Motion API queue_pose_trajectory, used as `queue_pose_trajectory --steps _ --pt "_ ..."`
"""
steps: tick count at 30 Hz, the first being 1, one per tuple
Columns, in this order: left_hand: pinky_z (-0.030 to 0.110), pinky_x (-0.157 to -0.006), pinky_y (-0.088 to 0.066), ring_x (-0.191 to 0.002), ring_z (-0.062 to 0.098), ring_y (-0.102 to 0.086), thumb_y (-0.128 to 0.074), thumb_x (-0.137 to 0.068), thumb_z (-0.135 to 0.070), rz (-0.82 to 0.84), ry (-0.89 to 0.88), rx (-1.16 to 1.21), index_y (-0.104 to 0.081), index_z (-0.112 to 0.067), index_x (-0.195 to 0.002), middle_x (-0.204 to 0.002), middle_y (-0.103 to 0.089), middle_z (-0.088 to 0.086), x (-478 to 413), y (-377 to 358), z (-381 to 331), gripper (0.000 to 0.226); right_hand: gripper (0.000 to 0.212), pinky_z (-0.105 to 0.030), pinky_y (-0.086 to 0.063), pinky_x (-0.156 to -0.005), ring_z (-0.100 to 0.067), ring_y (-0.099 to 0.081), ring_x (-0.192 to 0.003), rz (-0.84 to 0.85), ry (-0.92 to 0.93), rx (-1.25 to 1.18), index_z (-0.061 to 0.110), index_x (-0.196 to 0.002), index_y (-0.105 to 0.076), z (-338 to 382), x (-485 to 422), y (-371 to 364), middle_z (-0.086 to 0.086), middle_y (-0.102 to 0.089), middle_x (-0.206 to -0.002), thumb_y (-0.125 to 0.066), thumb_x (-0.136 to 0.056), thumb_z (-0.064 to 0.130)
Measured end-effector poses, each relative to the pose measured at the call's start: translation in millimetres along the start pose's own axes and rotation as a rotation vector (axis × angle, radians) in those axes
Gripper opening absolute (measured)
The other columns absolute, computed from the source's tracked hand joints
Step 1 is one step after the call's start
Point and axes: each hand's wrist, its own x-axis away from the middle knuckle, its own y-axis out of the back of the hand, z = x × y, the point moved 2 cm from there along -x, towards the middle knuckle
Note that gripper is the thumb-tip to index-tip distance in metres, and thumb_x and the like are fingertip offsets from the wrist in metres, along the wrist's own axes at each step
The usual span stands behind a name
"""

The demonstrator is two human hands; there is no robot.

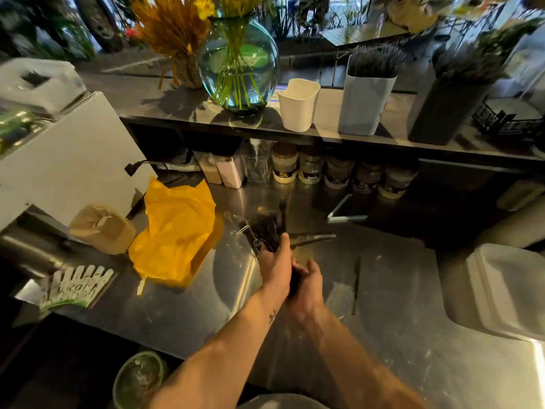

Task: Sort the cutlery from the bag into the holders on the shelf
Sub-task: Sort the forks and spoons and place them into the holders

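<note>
A bundle of black plastic cutlery point(264, 227) is held over the steel counter point(398, 290). My left hand point(275, 265) grips its middle and my right hand point(308, 283) cups the handle ends below. Its head ends fan out away from me. A few loose black pieces point(312, 238) and one black knife point(356, 286) lie on the counter to the right. On the shelf point(177, 110) stand a small white holder point(298, 105) that looks empty, a grey holder point(364, 103) filled with black cutlery, and a dark holder point(449, 110), also filled. A crumpled yellow bag point(174, 231) lies to the left.
A round glass vase point(239, 66) with flowers stands on the shelf left of the holders. Jars point(339, 171) line the space under the shelf. White foam boxes point(504, 290) sit at right, a brown paper bundle point(101, 228) and a white appliance point(67, 154) at left.
</note>
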Motion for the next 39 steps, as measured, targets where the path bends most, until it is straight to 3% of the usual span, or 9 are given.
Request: queue_pose_trajectory --steps 4,9,16,19,23,25,30,34,39 --pt "0.025 -0.045 -0.036 -0.042 0.011 -0.043 -0.068 -0.096 -0.029 0.055 0.015 -0.051 -0.059 -0.009 -0.092 -0.051 -0.048 -0.004 1.2 -1.9 -17.6 0.022 0.063 -0.045 -0.042 -0.113 -0.026 -0.063 -0.121 0.156 0.055 0.24 0.014 -0.122 -0.068 7.6 7.8 -2.5 -0.012 -0.072 -0.122 -0.022 -0.107 0.055" --pt "0.026 -0.054 -0.044 -0.059 0.014 -0.06 -0.076 -0.09 -0.03 0.174 0.069 -0.187 -0.065 -0.01 -0.084 -0.067 -0.065 0.003 15.5 -5.9 -32.1 0.024 0.041 -0.041 -0.053 -0.096 -0.026 -0.068 -0.11 0.059 0.269 0.468 0.014 -0.111 -0.075 44.9 12.6 -13.5 -0.01 -0.076 -0.109 -0.042 -0.106 0.039" --pt "0.024 -0.037 -0.029 -0.036 0.009 -0.039 -0.057 -0.096 -0.006 0.345 0.007 -0.512 -0.049 -0.013 -0.114 -0.055 -0.051 -0.002 3.4 -22.8 -55.1 0.02 0.033 -0.021 -0.054 -0.07 -0.01 -0.072 -0.081 0.204 0.408 0.785 0.014 -0.103 -0.073 120.3 26.4 -50.4 0.0 -0.077 -0.09 -0.052 -0.103 0.039" --pt "0.024 -0.054 -0.052 -0.074 0.018 -0.068 -0.066 -0.092 -0.015 0.41 -0.206 -0.656 -0.045 -0.026 -0.133 -0.105 -0.068 0.005 0.9 -29.3 -66.1 0.047 0.038 -0.015 -0.053 -0.069 -0.009 -0.072 -0.093 0.199 0.515 1.118 0.02 -0.113 -0.07 132.5 29.3 -68.8 -0.002 -0.075 -0.105 -0.071 -0.09 0.05" --pt "0.026 -0.093 -0.05 -0.13 0.03 -0.056 -0.053 -0.097 0.003 0.436 -0.158 -0.769 -0.04 -0.004 -0.148 -0.144 -0.053 0.014 -2.2 -37.9 -83.9 0.053 0.056 -0.019 -0.052 -0.078 -0.008 -0.066 -0.103 0.134 0.62 1.257 0.023 -0.123 -0.063 144.3 29.3 -91.5 0.004 -0.071 -0.111 -0.084 -0.077 0.047" --pt "0.028 -0.096 -0.053 -0.126 0.026 -0.059 -0.053 -0.099 -0.001 0.487 -0.112 -0.655 -0.046 -0.005 -0.144 -0.141 -0.056 0.013 -1.9 -46.7 -95.2 0.045 0.051 -0.023 -0.053 -0.083 -0.01 -0.066 -0.104 0.079 0.675 1.242 0.022 -0.123 -0.063 150.6 29.4 -97.1 0.004 -0.071 -0.11 -0.084 -0.079 0.037" --pt "0.028 -0.059 -0.06 -0.094 0.02 -0.068 -0.035 -0.11 -0.034 0.57 0.004 -0.215 -0.06 -0.014 -0.123 -0.107 -0.069 0.009 7.9 -73.4 -122.4 0.034 0.035 -0.023 -0.056 -0.077 -0.011 -0.068 -0.099 0.026 0.733 1.14 0.024 -0.117 -0.063 169.8 39.8 -110.7 0.004 -0.071 -0.106 -0.078 -0.087 0.03" --pt "0.037 -0.083 -0.058 -0.102 0.023 -0.063 -0.037 -0.107 -0.043 0.609 0.05 -0.131 -0.056 -0.017 -0.133 -0.125 -0.066 0.012 5.5 -93.1 -143.5 0.041 0.032 -0.026 -0.059 -0.081 -0.013 -0.068 -0.103 0.071 0.782 1.092 0.029 -0.118 -0.059 190.9 48.9 -126.0 0.001 -0.07 -0.111 -0.075 -0.091 0.025" --pt "0.043 -0.098 -0.044 -0.104 0.028 -0.058 -0.043 -0.102 -0.056 0.583 -0.099 -0.283 -0.06 -0.019 -0.119 -0.107 -0.067 0.011 -5.0 -116.6 -178.4 0.043 0.042 -0.036 -0.056 -0.097 -0.015 -0.066 -0.112 0.121 0.848 1.103 0.023 -0.132 -0.058 221.4 59.6 -148.1 0.001 -0.07 -0.119 -0.073 -0.093 0.023"
